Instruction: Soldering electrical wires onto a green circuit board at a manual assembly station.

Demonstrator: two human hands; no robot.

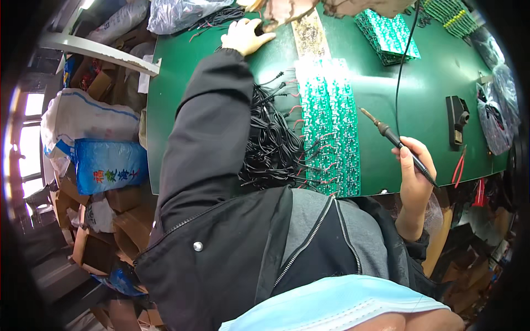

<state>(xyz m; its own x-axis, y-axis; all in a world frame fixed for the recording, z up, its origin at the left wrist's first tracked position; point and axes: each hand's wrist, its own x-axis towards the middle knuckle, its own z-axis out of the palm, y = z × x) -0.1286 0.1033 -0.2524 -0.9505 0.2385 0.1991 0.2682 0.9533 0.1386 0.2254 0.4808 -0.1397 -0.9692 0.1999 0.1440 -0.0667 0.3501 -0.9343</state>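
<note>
My right hand [415,168] grips a soldering iron [393,135] like a pen, its tip pointing up and left toward a panel of green circuit boards [331,127] without touching it. Far off at the left, my left hand [245,36] rests on the green table with thumb and fingers apart, close to a bunch of black cables [218,17]. Beside the panel's left edge lies a tangled heap of black cables [270,138]. Several of their red and black wire ends reach onto the boards, mostly along the near half.
A stack of circuit boards [389,36] stands at the far right, with more boards [450,16] beyond. A black soldering iron stand [457,120] and red-handled tweezers or pliers [459,167] lie at right. A scorched board [310,34] adjoins the panel's far end. Boxes and sacks crowd the left.
</note>
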